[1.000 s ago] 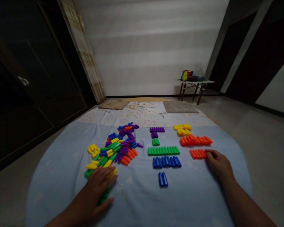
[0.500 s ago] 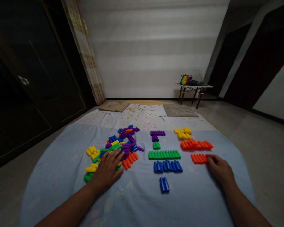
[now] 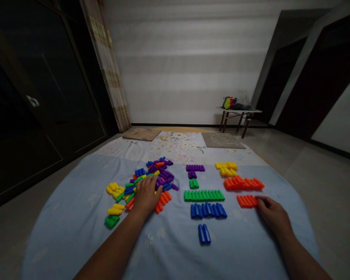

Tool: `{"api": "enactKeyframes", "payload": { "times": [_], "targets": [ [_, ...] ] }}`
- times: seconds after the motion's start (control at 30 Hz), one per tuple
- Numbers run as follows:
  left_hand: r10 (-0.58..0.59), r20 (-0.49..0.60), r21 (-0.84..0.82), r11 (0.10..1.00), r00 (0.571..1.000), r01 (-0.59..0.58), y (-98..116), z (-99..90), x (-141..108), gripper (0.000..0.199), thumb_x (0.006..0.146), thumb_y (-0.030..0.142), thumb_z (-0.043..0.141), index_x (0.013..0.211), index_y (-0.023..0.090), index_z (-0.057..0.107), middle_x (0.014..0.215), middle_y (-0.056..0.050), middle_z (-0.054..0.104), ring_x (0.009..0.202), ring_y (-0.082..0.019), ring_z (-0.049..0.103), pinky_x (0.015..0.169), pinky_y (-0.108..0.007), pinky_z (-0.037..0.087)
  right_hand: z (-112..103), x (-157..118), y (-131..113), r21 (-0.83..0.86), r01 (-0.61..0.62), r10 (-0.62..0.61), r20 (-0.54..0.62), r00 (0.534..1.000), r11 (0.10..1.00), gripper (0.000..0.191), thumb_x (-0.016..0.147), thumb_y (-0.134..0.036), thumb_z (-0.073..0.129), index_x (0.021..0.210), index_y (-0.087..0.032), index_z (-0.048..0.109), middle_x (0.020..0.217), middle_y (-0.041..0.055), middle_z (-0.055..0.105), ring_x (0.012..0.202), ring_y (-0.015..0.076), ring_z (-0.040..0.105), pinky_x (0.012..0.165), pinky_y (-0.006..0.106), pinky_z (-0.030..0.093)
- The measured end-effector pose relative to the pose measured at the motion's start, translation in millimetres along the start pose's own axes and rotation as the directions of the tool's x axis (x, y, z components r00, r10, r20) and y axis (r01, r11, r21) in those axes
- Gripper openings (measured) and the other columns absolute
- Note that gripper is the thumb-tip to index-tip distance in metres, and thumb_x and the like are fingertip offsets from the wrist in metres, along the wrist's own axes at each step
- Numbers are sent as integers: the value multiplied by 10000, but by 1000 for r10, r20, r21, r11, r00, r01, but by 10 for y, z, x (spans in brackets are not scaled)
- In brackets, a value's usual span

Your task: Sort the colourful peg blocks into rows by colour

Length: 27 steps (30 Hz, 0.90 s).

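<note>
My left hand (image 3: 147,194) rests on a mixed pile of coloured plastic pieces (image 3: 166,177), its fingers over the purple, yellow and green ones; what its fingertips hold, if anything, is hidden. At the right, my right hand (image 3: 272,214) pinches the right end of a short orange row (image 3: 246,201). Behind that lies a longer orange group (image 3: 243,183), with yellow pieces (image 3: 226,168) beyond. Between the hands are purple pieces (image 3: 195,168), a small green pair (image 3: 194,183), a long green row (image 3: 204,195), a blue row (image 3: 208,210) and a blue pair (image 3: 204,234).
Yellow pieces (image 3: 116,210) and green pieces (image 3: 112,221) lie left of my left forearm. Two flat boards, one brown (image 3: 142,134) and one grey (image 3: 223,140), lie at the cloth-covered table's far edge. A small table (image 3: 239,110) with bags stands by the wall.
My left hand has moved right and slightly forward over the pile, uncovering green and yellow pieces at its left. My right hand stays at the orange row. The view has tilted slightly.
</note>
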State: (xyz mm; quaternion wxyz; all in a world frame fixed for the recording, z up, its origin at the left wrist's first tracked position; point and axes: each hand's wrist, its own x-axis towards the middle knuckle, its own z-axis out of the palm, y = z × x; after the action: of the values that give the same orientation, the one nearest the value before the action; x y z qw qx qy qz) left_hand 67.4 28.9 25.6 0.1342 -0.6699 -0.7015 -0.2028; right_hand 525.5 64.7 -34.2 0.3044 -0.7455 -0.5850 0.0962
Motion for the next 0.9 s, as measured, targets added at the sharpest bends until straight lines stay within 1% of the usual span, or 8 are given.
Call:
{"api": "enactKeyframes", "payload": {
  "times": [0.1, 0.2, 0.3, 0.43, 0.6, 0.77, 0.83, 0.9],
  "targets": [
    [0, 29, 15, 1000, 1000, 0, 111, 60, -90, 499, 841, 385, 419, 1272, 139, 460, 1282, -129, 520, 1188, -260, 446, 1035, -457, 283, -10, -5, -17, 4, -12, 12, 13, 1000, 1000, 437, 738, -473, 395, 958, -209, 666, 904, 70, 685, 851, 239, 610, 713, 320, 445],
    [6, 20, 16, 1000, 1000, -6, 174, 89, -214, 507, 854, 374, 391, 1309, 151, 417, 1318, -126, 489, 1208, -255, 430, 1043, -466, 272, -21, -8, -17, 19, -4, 4, 17, 1000, 1000, 439, 732, -477, 400, 950, -206, 667, 888, 67, 688, 820, 229, 617, 696, 311, 447],
    [6, 13, 3, 1000, 1000, -7, 172, 83, -311, 500, 851, 364, 402, 1307, 158, 420, 1311, -121, 497, 1204, -248, 434, 1048, -461, 269, -30, -14, -6, 30, 4, -4, 4, 1000, 1000, 438, 728, -478, 405, 945, -203, 668, 886, 67, 688, 819, 227, 617, 696, 310, 448],
    [5, 8, -37, 999, 1000, -5, 129, 60, -366, 485, 854, 375, 400, 1285, 157, 437, 1267, -110, 537, 1172, -240, 465, 1043, -465, 275, -17, -8, 15, 45, 9, -8, -4, 1000, 999, 429, 728, -472, 409, 930, -202, 674, 877, 64, 689, 825, 229, 616, 714, 316, 449],
    [-2, -4, -69, 998, 1000, 2, 131, -1, -332, 442, 856, 372, 403, 1234, 155, 474, 1211, -107, 577, 1132, -235, 498, 1023, -461, 288, 18, 10, 21, 59, 1, 1, -29, 1000, 998, 416, 725, -452, 415, 930, -203, 679, 875, 64, 691, 843, 233, 615, 734, 324, 452],
    [-38, -16, -49, 998, 999, 37, 121, -84, -197, 413, 834, 393, 446, 1165, 159, 525, 1104, -108, 634, 1061, -254, 542, 1003, -470, 286, 9, -13, -49, 70, 15, -12, -36, 999, 997, 401, 744, -419, 399, 933, -196, 674, 915, 65, 690, 872, 218, 610, 756, 306, 448],
    [-54, -36, -72, 996, 998, 51, 124, -110, -139, 426, 822, 417, 460, 1159, 165, 527, 1103, -107, 633, 1064, -261, 539, 996, -475, 287, 2, -24, -77, 73, 17, -14, -38, 999, 997, 394, 752, -405, 392, 935, -196, 671, 920, 62, 688, 874, 214, 608, 758, 301, 447],
    [-69, -40, -129, 990, 997, 63, 162, -137, -102, 446, 814, 449, 462, 1170, 186, 517, 1135, -99, 618, 1094, -264, 522, 985, -473, 299, 0, -31, -95, 71, 15, -12, -40, 999, 997, 391, 754, -400, 391, 936, -196, 671, 915, 61, 688, 866, 212, 609, 748, 300, 448]
  ]
}}
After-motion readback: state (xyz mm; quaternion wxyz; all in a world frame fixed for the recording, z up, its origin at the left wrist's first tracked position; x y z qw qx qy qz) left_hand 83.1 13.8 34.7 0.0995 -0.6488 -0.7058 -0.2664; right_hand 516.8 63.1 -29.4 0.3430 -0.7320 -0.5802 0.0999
